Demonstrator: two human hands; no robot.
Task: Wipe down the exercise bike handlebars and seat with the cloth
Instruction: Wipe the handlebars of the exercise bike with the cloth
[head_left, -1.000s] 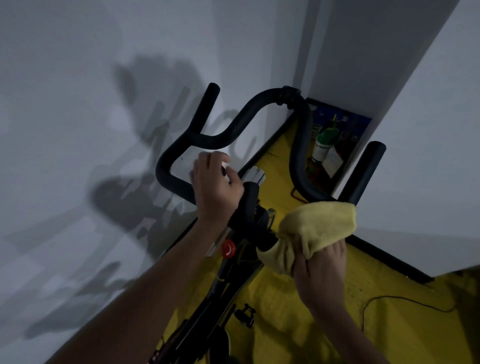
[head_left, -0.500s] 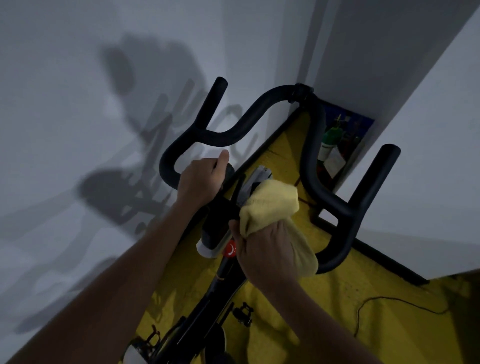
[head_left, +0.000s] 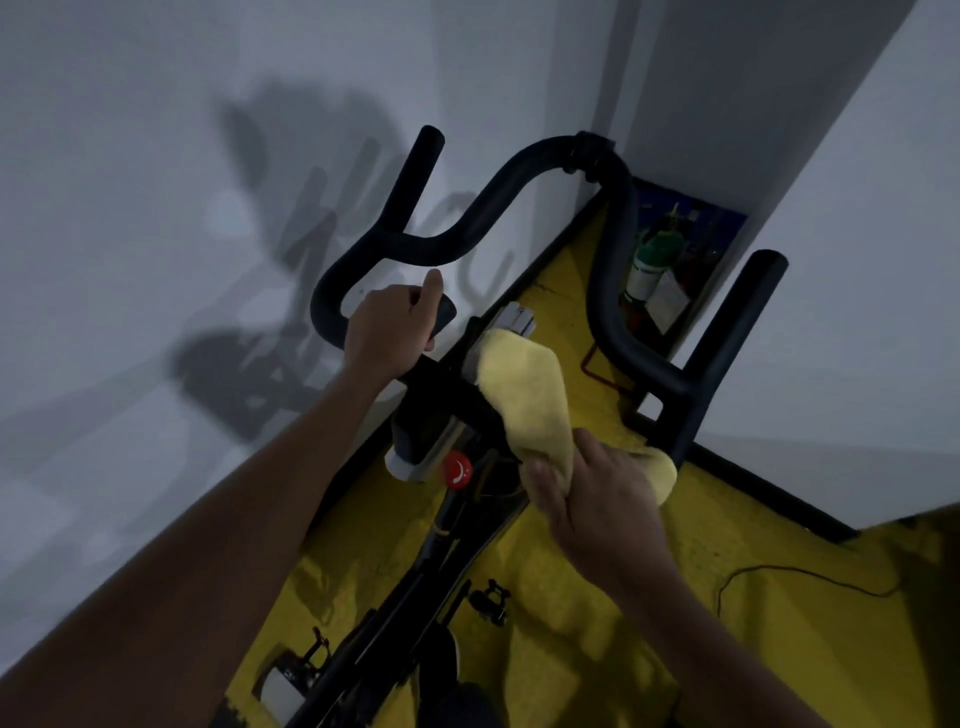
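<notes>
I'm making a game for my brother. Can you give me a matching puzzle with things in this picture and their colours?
Things:
1. cloth
2. handlebars
3. knob
4. bottle

Colours:
A. red
B. green
C. yellow
D. black

Pairs: 1-C, 2-D, 3-A, 4-B

No text can be read anywhere. The red knob (head_left: 457, 469) on the exercise bike bears a pale curved mark, not a letter. The green bottle (head_left: 652, 260) in the far corner has a white label, too blurred to read.
</notes>
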